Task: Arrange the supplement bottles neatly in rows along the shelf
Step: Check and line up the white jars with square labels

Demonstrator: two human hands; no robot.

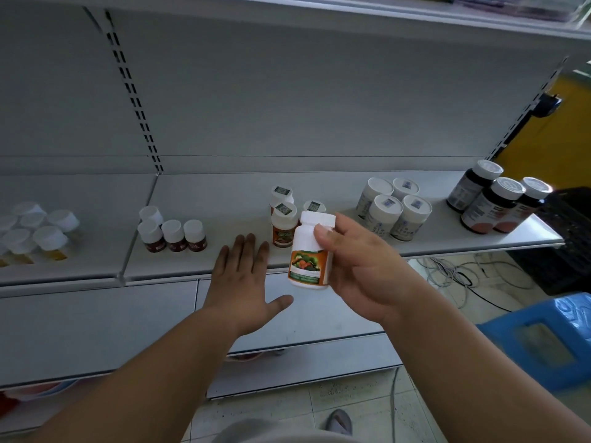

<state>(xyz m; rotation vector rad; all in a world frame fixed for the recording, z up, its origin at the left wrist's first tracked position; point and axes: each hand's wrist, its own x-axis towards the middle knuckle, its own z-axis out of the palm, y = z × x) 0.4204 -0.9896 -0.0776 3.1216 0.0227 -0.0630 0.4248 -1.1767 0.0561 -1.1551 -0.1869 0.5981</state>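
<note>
**K:** One bottle in play. Right hand [361, 266] is curling thumb and fingers round the white bottle [309, 251], thumb pad pressing just under the cap. It's hanging upright, off the shelf [351, 247], just in front of its front edge.

**M:** Left?

**K:** Left hand [243, 276] is holding nothing. Fingers straight, slightly spread, thumb out, palm down, hovering over the front edge just left of the held bottle. Can't tell if it's touching.

**M:** Target spot?

**K:** Three orange-label bottles [283, 223] are standing just behind the held one, same type by the look. Reading this as the placing step: it's going in as the fourth, front right of that cluster.

**M:** Neighbours?

**K:** Brown-label bottles [174, 233] are sitting well left of the held bottle, white tubs [393, 209] right of it, dark bottles [492, 203] far right. Gaps both sides.

**M:** Next move needs?

**K:** Moving it back over the shelf, setting it flush beside the front orange one, label facing out. Risk: clipping that cluster while lowering.
</note>
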